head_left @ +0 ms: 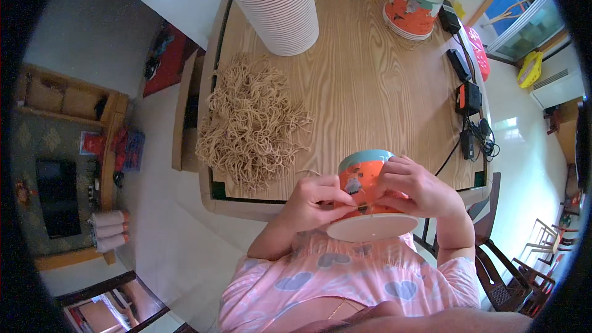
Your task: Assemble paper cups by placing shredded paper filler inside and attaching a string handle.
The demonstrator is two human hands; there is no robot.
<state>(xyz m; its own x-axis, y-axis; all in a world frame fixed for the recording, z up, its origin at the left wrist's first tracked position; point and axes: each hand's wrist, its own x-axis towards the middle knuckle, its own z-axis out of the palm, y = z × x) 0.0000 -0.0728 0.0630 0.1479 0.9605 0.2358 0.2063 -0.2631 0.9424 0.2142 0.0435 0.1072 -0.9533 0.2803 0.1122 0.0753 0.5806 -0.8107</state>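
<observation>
At the table's near edge I hold an orange paper bucket (368, 180) with a teal band and dark printed figures. Its wide white round end (374, 227) tilts toward me. My left hand (325, 200) is closed in a pinch against the lower left side, close to the white end. My right hand (412, 186) grips the right side, with bent fingers over the teal band and the thumb low on the wall. Between the thumbs a thin light strand seems to show, too small to make out surely. Left of the bucket lies a tangled heap of tan twine (253, 120).
A tall stack of white paper buckets (271, 6) stands at the table's far left. Far right are several stacked orange buckets (412, 9). Black power adapters and cables (468, 98) line the right edge of the wooden table (370, 86). A dark chair (502, 277) stands at right.
</observation>
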